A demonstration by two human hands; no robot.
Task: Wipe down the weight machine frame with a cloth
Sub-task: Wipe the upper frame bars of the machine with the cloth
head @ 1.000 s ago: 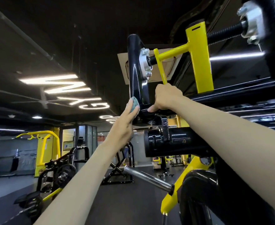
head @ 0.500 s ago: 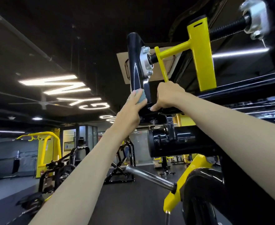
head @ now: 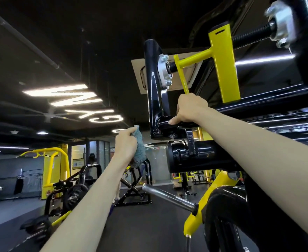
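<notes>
The weight machine frame rises overhead as a glossy black upright post [head: 154, 91] joined to a black crossbeam [head: 269, 102]. A thin yellow crank handle [head: 183, 80] hangs from a silver bearing on the post. My right hand [head: 190, 109] grips the lower end of that handle, thumb resting on the black frame below. My left hand [head: 126, 146] holds a crumpled teal cloth [head: 139, 151] in the air, left of and below the post, apart from the frame.
A thick black cylinder [head: 195, 156] juts out under the post, with a chrome bar [head: 167, 196] and yellow arm [head: 204, 202] below it. A yellow-and-black machine with plates [head: 58, 179] stands at left. Dark gym floor lies between them.
My left hand has pulled the cloth off the black post and dropped down and leftward. The right hand keeps its grip on the yellow handle.
</notes>
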